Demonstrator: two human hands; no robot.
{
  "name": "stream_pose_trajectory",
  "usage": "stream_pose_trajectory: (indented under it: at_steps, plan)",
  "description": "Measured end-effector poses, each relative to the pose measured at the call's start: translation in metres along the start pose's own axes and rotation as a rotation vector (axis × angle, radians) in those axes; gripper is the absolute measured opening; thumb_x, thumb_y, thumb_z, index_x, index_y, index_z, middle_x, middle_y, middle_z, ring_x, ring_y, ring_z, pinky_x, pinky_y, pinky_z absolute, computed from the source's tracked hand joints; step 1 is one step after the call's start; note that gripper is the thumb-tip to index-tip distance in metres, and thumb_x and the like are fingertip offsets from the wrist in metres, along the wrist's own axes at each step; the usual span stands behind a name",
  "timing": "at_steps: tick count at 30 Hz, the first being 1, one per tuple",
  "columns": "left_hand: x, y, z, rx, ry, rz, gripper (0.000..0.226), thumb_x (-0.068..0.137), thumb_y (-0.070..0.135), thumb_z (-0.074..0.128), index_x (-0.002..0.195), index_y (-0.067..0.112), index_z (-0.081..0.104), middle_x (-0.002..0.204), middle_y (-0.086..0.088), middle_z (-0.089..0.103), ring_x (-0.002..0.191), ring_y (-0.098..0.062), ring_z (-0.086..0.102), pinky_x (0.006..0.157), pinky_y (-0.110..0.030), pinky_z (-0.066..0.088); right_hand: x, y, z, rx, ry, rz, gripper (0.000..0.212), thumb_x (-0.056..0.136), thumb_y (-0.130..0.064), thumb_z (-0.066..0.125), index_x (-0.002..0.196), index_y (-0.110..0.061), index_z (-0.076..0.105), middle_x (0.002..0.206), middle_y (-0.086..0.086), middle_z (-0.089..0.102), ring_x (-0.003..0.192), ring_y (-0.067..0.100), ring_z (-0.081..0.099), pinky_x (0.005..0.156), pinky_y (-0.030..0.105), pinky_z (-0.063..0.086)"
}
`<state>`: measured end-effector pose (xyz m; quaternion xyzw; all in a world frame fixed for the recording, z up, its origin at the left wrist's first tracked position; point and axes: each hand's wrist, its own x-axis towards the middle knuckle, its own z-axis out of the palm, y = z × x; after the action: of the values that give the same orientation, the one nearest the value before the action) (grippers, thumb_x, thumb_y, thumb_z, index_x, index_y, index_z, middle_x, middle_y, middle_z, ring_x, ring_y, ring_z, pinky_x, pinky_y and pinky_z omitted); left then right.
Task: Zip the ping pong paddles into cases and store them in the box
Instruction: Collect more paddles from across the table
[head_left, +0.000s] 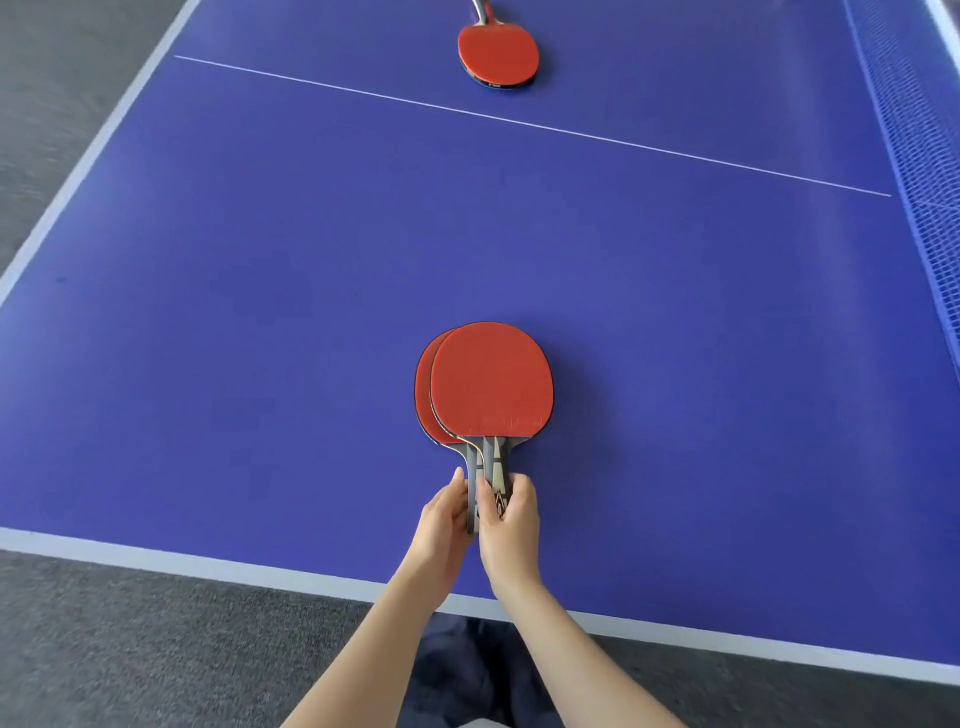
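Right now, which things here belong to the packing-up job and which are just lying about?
Job: near pair of paddles, handles gripped by left hand and right hand; far paddle.
Just there: table, net, carpet.

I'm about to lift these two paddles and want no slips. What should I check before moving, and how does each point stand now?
1. The left hand holds the lower paddle by its handle: ok.
2. The right hand pinches the upper paddle by its handle: ok.
3. Blades lined up: not ok, the upper paddle sits offset to the right.
4. The third paddle gathered: not ok, it lies far across the table.
5. The cases and box within reach: cannot tell, none in view.
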<state>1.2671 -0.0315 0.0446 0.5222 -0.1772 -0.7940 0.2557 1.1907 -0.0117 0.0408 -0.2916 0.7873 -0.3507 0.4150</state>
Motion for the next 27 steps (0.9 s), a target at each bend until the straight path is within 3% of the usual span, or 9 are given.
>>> stream_pose_trajectory:
  at_steps: [4, 7, 11, 14, 16, 18, 20, 23, 27]
  plan:
    - [0.0, -0.001, 0.0, 0.01, -0.01, 0.044, 0.032, 0.101, 0.032, 0.042, 0.094, 0.014, 0.067, 0.08, -0.001, 0.066, 0.078, -0.014, 0.062, 0.073, -0.026, 0.048, -0.001, 0.002, 0.001, -0.048, 0.015, -0.045, 0.015, 0.095, -0.025, 0.056, 0.092, -0.014, 0.048, 0.093, 0.002, 0.049, 0.079, 0.008, 0.052, 0.063, 0.011, 0.042]
    - [0.001, -0.003, -0.001, 0.005, 0.007, 0.059, 0.027, 0.101, 0.029, 0.045, 0.1, 0.011, 0.066, 0.08, 0.0, 0.068, 0.077, -0.011, 0.064, 0.07, -0.024, 0.049, -0.001, 0.007, 0.003, -0.055, 0.018, -0.075, 0.012, 0.096, -0.027, 0.055, 0.097, -0.016, 0.05, 0.095, -0.001, 0.045, 0.083, 0.01, 0.054, 0.065, 0.012, 0.045]
    - [0.0, -0.003, 0.0, 0.025, 0.007, 0.053, 0.027, 0.099, 0.029, 0.047, 0.104, 0.009, 0.065, 0.077, 0.003, 0.066, 0.07, -0.007, 0.063, 0.066, -0.022, 0.048, -0.003, 0.016, 0.006, -0.093, -0.009, -0.125, 0.03, 0.097, -0.034, 0.05, 0.119, -0.014, 0.055, 0.102, -0.009, 0.041, 0.098, 0.016, 0.056, 0.08, 0.03, 0.052]
    - [0.001, -0.004, -0.001, 0.054, 0.015, 0.05, 0.032, 0.098, 0.029, 0.051, 0.113, 0.003, 0.06, 0.071, 0.007, 0.063, 0.063, -0.004, 0.06, 0.057, -0.016, 0.046, -0.004, 0.018, 0.002, -0.099, -0.036, -0.139, 0.033, 0.098, -0.033, 0.048, 0.126, -0.017, 0.053, 0.104, -0.012, 0.04, 0.1, 0.013, 0.056, 0.083, 0.029, 0.052]
    - [0.002, -0.005, -0.001, 0.065, 0.025, 0.055, 0.04, 0.095, 0.032, 0.058, 0.118, 0.0, 0.058, 0.075, 0.005, 0.063, 0.066, -0.005, 0.061, 0.058, -0.017, 0.048, -0.005, 0.017, -0.002, -0.082, -0.073, -0.135, 0.033, 0.1, -0.031, 0.045, 0.13, -0.02, 0.051, 0.107, -0.009, 0.041, 0.099, 0.01, 0.055, 0.079, 0.019, 0.049]
    - [0.001, -0.004, 0.002, 0.065, 0.041, 0.049, 0.04, 0.091, 0.034, 0.063, 0.118, 0.004, 0.058, 0.083, 0.001, 0.065, 0.072, -0.008, 0.065, 0.065, -0.021, 0.051, -0.004, 0.015, -0.01, -0.049, -0.114, -0.116, 0.031, 0.102, -0.029, 0.04, 0.129, -0.022, 0.052, 0.109, -0.006, 0.043, 0.1, 0.009, 0.054, 0.08, 0.017, 0.044]
    - [0.001, -0.004, 0.006, 0.06, 0.08, 0.037, 0.036, 0.088, 0.032, 0.067, 0.117, 0.01, 0.059, 0.093, -0.005, 0.067, 0.078, -0.01, 0.067, 0.073, -0.028, 0.055, 0.003, 0.012, -0.02, -0.007, -0.122, -0.06, 0.032, 0.102, -0.027, 0.038, 0.131, -0.02, 0.051, 0.113, -0.006, 0.045, 0.102, 0.009, 0.052, 0.086, 0.022, 0.041]
    - [0.005, -0.006, 0.009, 0.135, 0.16, 0.026, 0.051, 0.077, 0.037, 0.078, 0.12, 0.02, 0.055, 0.103, -0.008, 0.067, 0.086, -0.015, 0.064, 0.086, -0.034, 0.053, 0.027, 0.004, -0.037, 0.069, -0.027, 0.045, 0.038, 0.1, -0.031, 0.043, 0.135, -0.018, 0.047, 0.122, -0.006, 0.048, 0.109, 0.008, 0.049, 0.093, 0.024, 0.037]
    - [0.007, -0.008, 0.013, 0.227, 0.206, 0.053, 0.055, 0.077, 0.033, 0.079, 0.121, 0.028, 0.046, 0.102, -0.006, 0.062, 0.081, -0.013, 0.059, 0.078, -0.025, 0.05, 0.074, -0.012, -0.046, 0.187, -0.043, 0.167, 0.05, 0.095, -0.04, 0.052, 0.137, -0.014, 0.043, 0.126, 0.0, 0.058, 0.116, 0.02, 0.057, 0.103, 0.04, 0.044]
